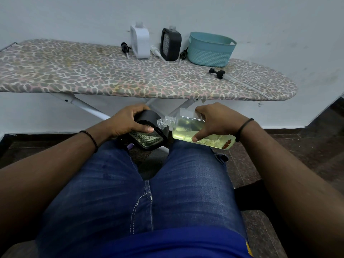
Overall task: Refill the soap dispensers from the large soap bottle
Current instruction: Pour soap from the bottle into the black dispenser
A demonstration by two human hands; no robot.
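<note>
The person sits with both hands out over the knees, in front of an ironing board that serves as the worktop [78, 79]. The left hand [128, 121] is wrapped around a black soap dispenser [149, 135], fingers curled over its far side and thumb laid across the near face, just above the patterned clear window. The right hand [216, 121] grips the large soap bottle [189, 130] from above, fingers over the top, thumb pressed on the near side. That clear bottle lies almost on its side, long axis running right to left, its open threaded neck pointing left and slightly down, right at the top of the dispenser; yellowish soap pools along its lower side. Whether soap is running out I cannot tell, and the dispenser's opening is hidden behind the bottle neck and the hand. The bottle's far end is partly covered by the right wrist. Back on the worktop by the wall stand a white dispenser [140, 41] and a second black dispenser [170, 44], both uncapped, beside a teal basket [210, 51]. Loose pump heads lie around them: one [125, 48] left of the white dispenser, a white one [156, 51] between the two, one [184, 53] by the basket, and another [217, 72] nearer the front edge, its tube hard to make out against the cover
</note>
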